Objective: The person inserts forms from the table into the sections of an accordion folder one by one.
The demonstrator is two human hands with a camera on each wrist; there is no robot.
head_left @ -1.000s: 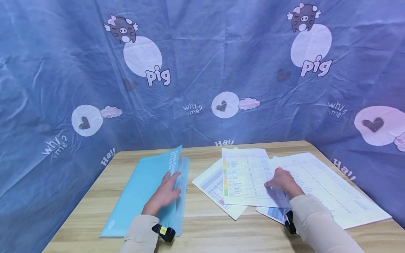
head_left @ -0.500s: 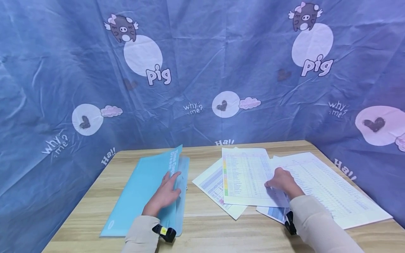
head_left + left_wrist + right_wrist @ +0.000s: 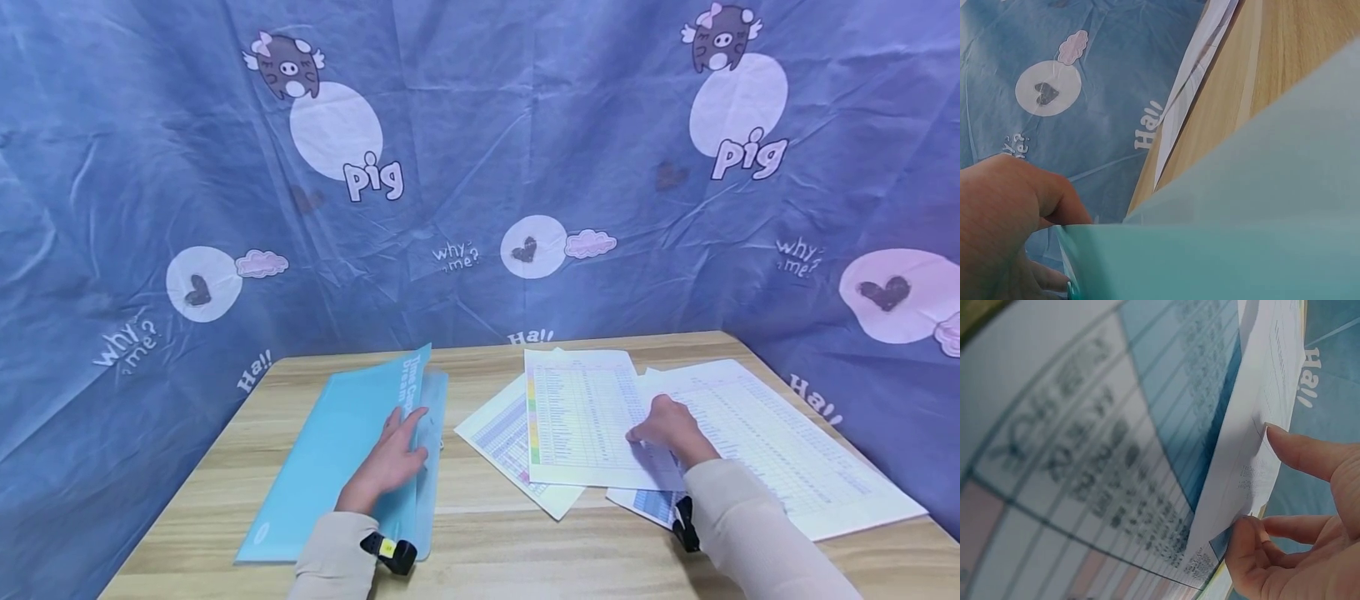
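A light blue plastic folder (image 3: 330,467) lies at the left of the table, its top cover partly lifted. My left hand (image 3: 390,460) grips that cover's right edge; in the left wrist view fingers curl over the turquoise rim (image 3: 1210,262). Below the raised cover, the folder's paler back sheet (image 3: 431,492) shows. To the right, my right hand (image 3: 671,429) pinches the right side of a printed table sheet (image 3: 581,417), thumb on top. In the right wrist view the fingers (image 3: 1244,550) bend at the paper's edge. Part of the sheet is hidden behind the hand.
Another printed sheet (image 3: 498,442) sticks out at the left beneath the top one. A blue-shaded sheet (image 3: 652,506) shows below it. Larger printed sheets (image 3: 780,467) spread to the right. A blue patterned cloth (image 3: 480,167) hangs behind the wooden table (image 3: 510,558).
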